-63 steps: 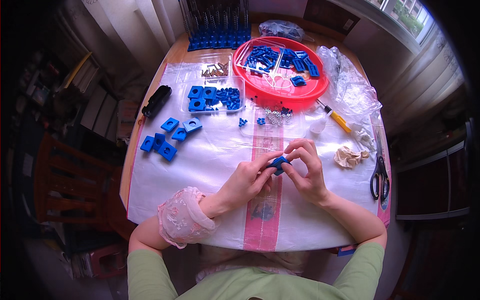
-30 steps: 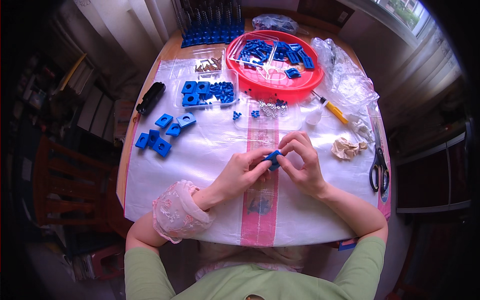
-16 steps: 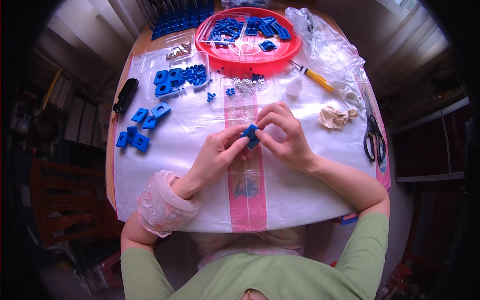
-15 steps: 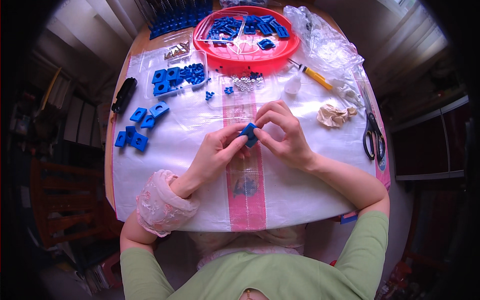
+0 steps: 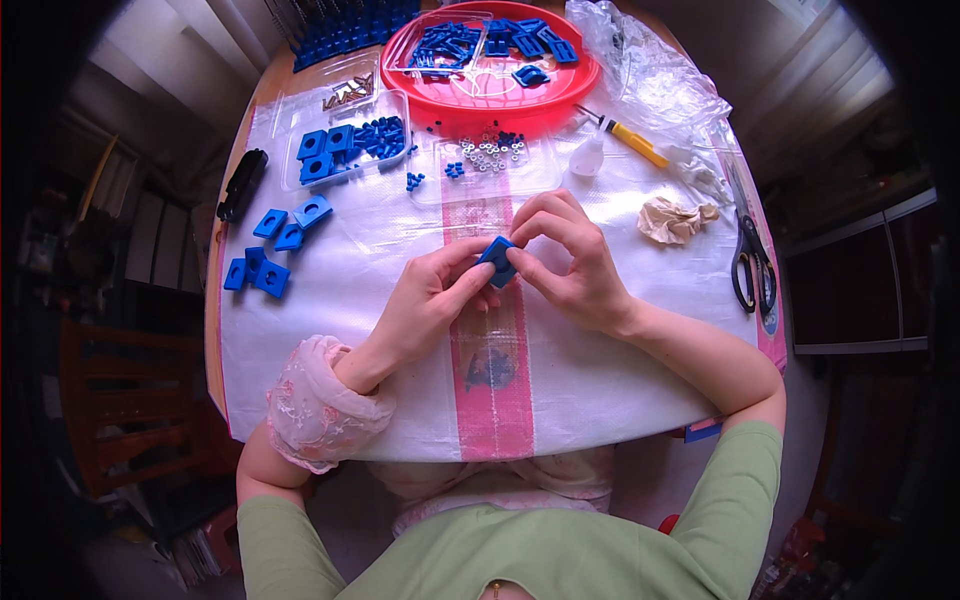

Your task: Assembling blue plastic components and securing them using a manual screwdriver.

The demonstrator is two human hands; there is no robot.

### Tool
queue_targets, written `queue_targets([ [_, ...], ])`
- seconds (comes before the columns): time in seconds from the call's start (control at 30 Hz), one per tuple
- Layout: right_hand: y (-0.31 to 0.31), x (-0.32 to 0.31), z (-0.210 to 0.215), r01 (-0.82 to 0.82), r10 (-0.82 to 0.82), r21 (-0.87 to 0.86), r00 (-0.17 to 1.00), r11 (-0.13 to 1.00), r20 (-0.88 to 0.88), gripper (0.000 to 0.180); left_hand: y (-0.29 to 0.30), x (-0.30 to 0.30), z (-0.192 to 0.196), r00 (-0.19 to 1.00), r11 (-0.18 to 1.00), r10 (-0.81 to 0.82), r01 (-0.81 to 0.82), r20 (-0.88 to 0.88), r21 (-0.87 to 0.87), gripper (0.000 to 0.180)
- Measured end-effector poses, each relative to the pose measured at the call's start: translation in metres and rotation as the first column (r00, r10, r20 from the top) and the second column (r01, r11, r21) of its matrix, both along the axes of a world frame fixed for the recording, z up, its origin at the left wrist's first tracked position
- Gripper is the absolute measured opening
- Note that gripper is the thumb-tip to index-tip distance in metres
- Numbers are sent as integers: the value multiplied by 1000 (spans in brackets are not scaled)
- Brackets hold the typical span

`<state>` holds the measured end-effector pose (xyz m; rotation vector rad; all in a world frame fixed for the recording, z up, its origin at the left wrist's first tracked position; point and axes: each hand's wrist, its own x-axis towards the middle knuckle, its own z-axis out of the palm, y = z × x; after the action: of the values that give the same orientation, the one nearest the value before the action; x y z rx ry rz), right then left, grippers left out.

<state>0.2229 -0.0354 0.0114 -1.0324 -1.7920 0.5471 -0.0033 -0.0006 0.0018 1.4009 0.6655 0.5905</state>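
Over the pink stripe of the table cover, my left hand [image 5: 432, 292] pinches a blue square plastic piece [image 5: 497, 262] between thumb and fingers, its face tilted up. My right hand [image 5: 572, 268] is closed at the upper right edge of the same piece, thumb and forefinger against it. Whether a small part sits between those right fingertips is hidden. Farther off to the left lie several similar blue square pieces [image 5: 272, 279] with round holes. Beyond my hands are small blue parts [image 5: 415, 182] and white rings [image 5: 490, 155].
A clear plastic box [image 5: 345, 178] holds blue pieces, with brass-coloured pins [image 5: 350, 92] behind it. A red basin [image 5: 480, 110] stands at the back. To the right are a yellow-handled screwdriver [image 5: 638, 144], a small white bottle [image 5: 587, 157], crumpled paper [image 5: 676, 220] and scissors [image 5: 745, 265]. A black tool [image 5: 243, 186] lies far left.
The view has shifted slightly. Both hands keep the blue piece in nearly the same place, and its tilt differs only a little.
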Motion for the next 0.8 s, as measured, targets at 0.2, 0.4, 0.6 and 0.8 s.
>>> queue_targets([
  [0.2, -1, 0, 0, 21, -21, 4, 999, 1000, 24, 8, -1, 1, 3, 1000, 1000, -4, 4, 1, -20, 35],
  [0.4, 2, -4, 1, 34, -39, 80, 997, 996, 62, 10, -1, -1, 2, 998, 998, -3, 6, 61, -55, 34],
  [0.6, 3, -6, 2, 50, -54, 58, 996, 997, 64, 11, 4, 0, -2, 989, 997, -23, 35, 149, -75, 33],
  [0.8, 5, -5, 4, 20, -21, 14, 999, 1000, 35, 9, 3, 1, -2, 995, 999, -30, 32, 92, -22, 34],
])
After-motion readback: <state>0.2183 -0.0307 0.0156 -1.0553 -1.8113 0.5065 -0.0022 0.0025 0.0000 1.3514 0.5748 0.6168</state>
